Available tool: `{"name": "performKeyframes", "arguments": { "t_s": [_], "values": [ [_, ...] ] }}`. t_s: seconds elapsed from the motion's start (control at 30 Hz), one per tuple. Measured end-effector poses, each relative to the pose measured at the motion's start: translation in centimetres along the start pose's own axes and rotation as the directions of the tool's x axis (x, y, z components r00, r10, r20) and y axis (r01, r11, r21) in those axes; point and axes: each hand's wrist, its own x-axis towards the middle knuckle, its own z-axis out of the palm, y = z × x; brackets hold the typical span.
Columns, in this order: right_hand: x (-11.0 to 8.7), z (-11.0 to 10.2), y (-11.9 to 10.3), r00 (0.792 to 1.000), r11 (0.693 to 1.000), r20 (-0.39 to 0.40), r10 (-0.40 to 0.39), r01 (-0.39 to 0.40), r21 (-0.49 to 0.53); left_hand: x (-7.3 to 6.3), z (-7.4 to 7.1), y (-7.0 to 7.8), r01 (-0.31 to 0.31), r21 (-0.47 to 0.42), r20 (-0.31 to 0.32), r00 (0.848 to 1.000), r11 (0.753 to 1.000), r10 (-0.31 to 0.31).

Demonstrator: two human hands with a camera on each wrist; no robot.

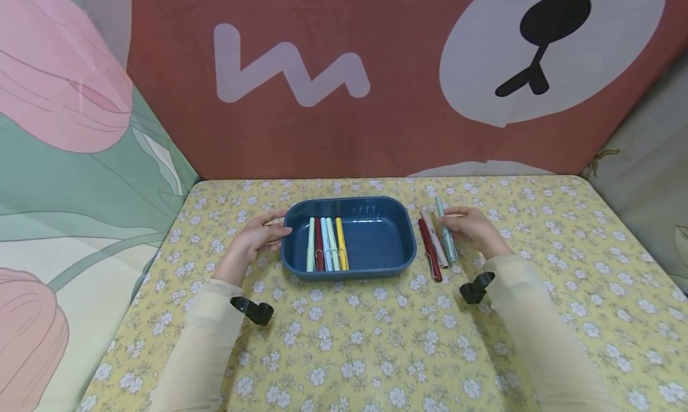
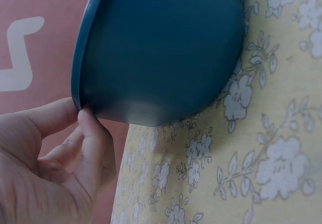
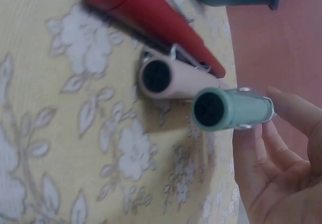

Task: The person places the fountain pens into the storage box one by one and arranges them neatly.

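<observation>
My left hand (image 1: 257,239) pinches the left rim of a blue rectangular tray (image 1: 349,275), thumb and fingers at its edge in the left wrist view. Several pens lie side by side in the tray's left half, among them a dark red pen (image 1: 319,245) and a yellow pen (image 1: 341,239). To the right of the tray, my right hand (image 1: 473,228) pinches a pale green pen (image 3: 241,107) with a metal clip. That pen slants, one end toward the right wrist camera. Just left of it lie a pink pen (image 1: 434,239) and a red pen (image 1: 429,248).
A flowered yellow cloth (image 1: 349,340) covers the table. Behind its far edge rises a reddish-brown printed backdrop (image 1: 398,131). Each wrist carries a small black camera mount, such as the one on the left sleeve (image 1: 252,310).
</observation>
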Motion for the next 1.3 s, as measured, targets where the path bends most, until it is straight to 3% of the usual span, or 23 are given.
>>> {"name": "performKeyframes", "arguments": {
  "t_s": [0.4, 0.63, 0.87, 1.07, 1.3],
  "values": [
    [-0.2, 0.7, -1.7, 0.999, 0.996, -0.044, 0.025, -0.021, 0.084, 0.1, -0.1, -0.2, 0.0, 0.0, 0.0, 1.0, 1.0, 0.0],
    [-0.6, 1.2, -2.9, 0.999, 0.985, -0.035, -0.022, 0.027, 0.168, 0.2, -0.1, -0.3, 0.007, -0.006, -0.002, 1.0, 1.0, -0.007],
    [-1.1, 1.9, -4.2, 0.998, 0.953, -0.046, -0.036, 0.048, 0.299, 0.1, -0.1, -0.1, 0.006, -0.009, -0.002, 1.0, 1.0, -0.006],
    [-1.5, 2.5, -5.0, 0.997, 0.935, -0.061, -0.044, 0.062, 0.348, 0.0, -0.1, 0.0, 0.0, -0.002, -0.001, 1.0, 1.0, 0.0],
    [-1.5, 3.7, -6.0, 0.996, 0.885, -0.053, -0.077, 0.093, 0.456, -0.1, -0.1, 0.1, -0.008, 0.012, 0.004, 1.0, 1.0, 0.008]
  ]
}}
